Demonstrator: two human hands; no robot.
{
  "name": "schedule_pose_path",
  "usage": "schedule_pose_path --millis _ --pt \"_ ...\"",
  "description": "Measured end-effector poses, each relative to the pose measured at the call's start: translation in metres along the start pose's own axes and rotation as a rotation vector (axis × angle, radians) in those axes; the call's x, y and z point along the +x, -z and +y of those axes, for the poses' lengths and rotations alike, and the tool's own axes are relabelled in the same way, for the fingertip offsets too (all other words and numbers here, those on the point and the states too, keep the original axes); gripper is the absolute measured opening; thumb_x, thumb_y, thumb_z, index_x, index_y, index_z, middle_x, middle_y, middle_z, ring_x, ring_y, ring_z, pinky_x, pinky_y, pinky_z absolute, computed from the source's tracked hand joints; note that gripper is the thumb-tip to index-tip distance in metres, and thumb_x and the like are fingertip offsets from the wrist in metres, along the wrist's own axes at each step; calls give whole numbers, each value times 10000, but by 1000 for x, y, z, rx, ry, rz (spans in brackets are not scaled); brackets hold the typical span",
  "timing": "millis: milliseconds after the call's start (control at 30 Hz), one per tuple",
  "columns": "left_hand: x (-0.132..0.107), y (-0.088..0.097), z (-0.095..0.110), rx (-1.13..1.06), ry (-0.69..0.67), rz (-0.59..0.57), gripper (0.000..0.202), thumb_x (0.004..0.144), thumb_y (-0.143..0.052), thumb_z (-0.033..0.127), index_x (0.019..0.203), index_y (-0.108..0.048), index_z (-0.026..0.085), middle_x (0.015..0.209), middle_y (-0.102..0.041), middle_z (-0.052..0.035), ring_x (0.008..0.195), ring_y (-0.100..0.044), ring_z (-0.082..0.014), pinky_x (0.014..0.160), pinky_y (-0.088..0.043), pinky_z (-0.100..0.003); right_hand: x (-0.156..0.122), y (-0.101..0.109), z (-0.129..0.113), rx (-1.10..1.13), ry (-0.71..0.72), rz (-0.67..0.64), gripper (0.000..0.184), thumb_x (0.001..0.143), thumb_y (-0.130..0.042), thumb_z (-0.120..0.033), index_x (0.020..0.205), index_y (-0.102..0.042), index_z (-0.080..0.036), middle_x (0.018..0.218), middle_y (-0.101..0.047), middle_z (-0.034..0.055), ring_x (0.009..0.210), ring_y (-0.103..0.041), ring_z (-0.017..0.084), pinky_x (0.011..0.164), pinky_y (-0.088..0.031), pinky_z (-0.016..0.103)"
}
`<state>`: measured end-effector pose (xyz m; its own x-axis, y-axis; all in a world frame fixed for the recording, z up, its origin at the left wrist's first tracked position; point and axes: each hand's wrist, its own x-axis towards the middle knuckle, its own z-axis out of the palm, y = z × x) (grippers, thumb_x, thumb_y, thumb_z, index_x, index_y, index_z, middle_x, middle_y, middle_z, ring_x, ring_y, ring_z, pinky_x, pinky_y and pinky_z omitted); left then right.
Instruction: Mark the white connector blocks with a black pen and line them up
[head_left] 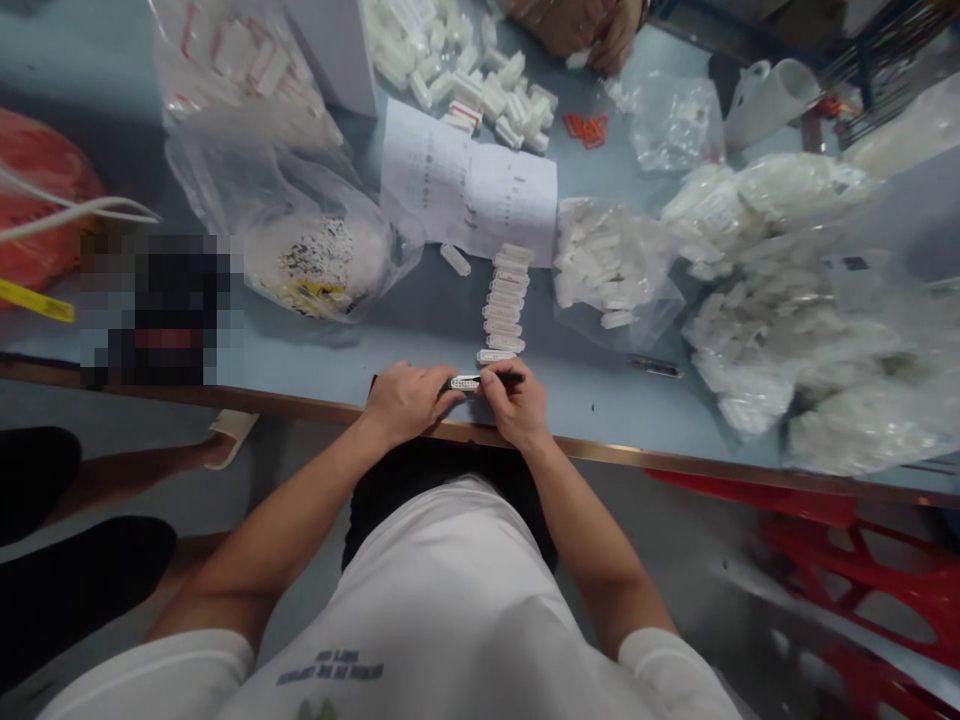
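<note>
At the table's near edge, my left hand [409, 398] pinches one end of a small white piece with dark dots [464, 383]. My right hand [517, 402] is closed at its other end, with thumb and forefinger pressed together. A thin black part [513, 377] sticks out along the right fingers; whether it is separate from the white piece, I cannot tell. Just beyond my hands, a column of flat white plastic pieces [504, 313] runs away from me. One more white piece [455, 260] lies to its left.
Printed sheets [469, 180] lie behind the column. Clear bags of white parts [607, 255] stand to the right, near a slim cutter-like tool [655, 366]. A filled bag [322, 260] sits left. Across the table are a white pile [495, 95], orange pieces [586, 130] and another person's hand [619, 38].
</note>
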<state>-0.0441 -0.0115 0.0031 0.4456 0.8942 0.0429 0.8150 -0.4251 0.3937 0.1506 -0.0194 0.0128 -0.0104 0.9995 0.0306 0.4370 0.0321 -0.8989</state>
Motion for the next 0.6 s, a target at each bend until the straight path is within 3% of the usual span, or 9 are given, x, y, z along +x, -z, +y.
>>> schedule_pose_path --millis 300,600 --pt "0 -1 -1 9 -18 10 498 971 -401 580 1034 -699 187 839 -756 -86 732 -689 -226 686 -380 -350 0 1 -5 -108 86 -46 206 927 -545 -371 839 -646 -215 806 -681 14 711 -614 137 694 -473 262" --pt "1 0 -1 0 -23 -5 503 986 -351 546 1011 -697 182 826 -755 -92 725 -685 -229 677 -389 -355 3 -4 -3 -390 474 -152 260 975 -439 -304 856 -642 -192 764 -645 71 766 -560 199 745 -446 348"
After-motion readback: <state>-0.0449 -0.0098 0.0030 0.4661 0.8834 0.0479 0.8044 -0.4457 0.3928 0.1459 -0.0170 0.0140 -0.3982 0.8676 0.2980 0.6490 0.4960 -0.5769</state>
